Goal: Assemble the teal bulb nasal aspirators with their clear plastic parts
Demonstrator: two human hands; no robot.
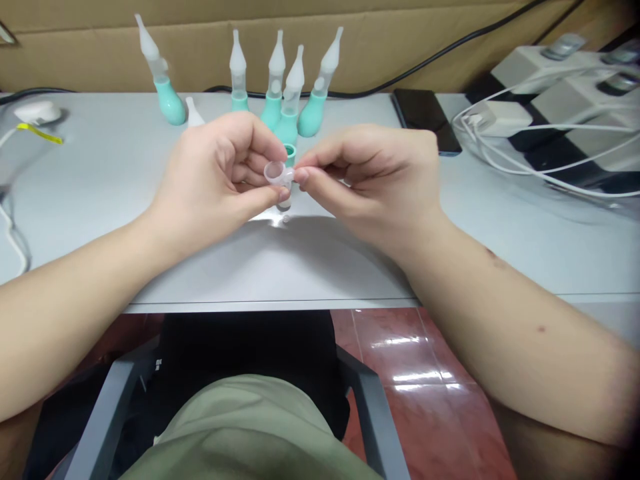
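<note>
My left hand [220, 167] pinches a small clear plastic tube [275, 172] between thumb and fingers, its round opening tilted up toward me. The thumb and forefinger of my right hand [370, 177] are closed on a small translucent stub [289, 175] at the tube's right side; whether it is a separate piece I cannot tell. Just behind the fingertips shows the open rim of a teal rubber bulb [290, 153], mostly hidden. Beyond the hands stand several nasal aspirators [289, 123] with teal bulbs, clear middles and white tips. One white tip [194, 113] peeks out behind my left hand.
Another nasal aspirator [170, 100] leans at the back left. A black phone [425, 120] lies at the back right, near a white charger [503, 119], looped white cables and grey boxes [540, 70]. A white device [37, 112] sits far left. Cardboard [400, 40] lines the back.
</note>
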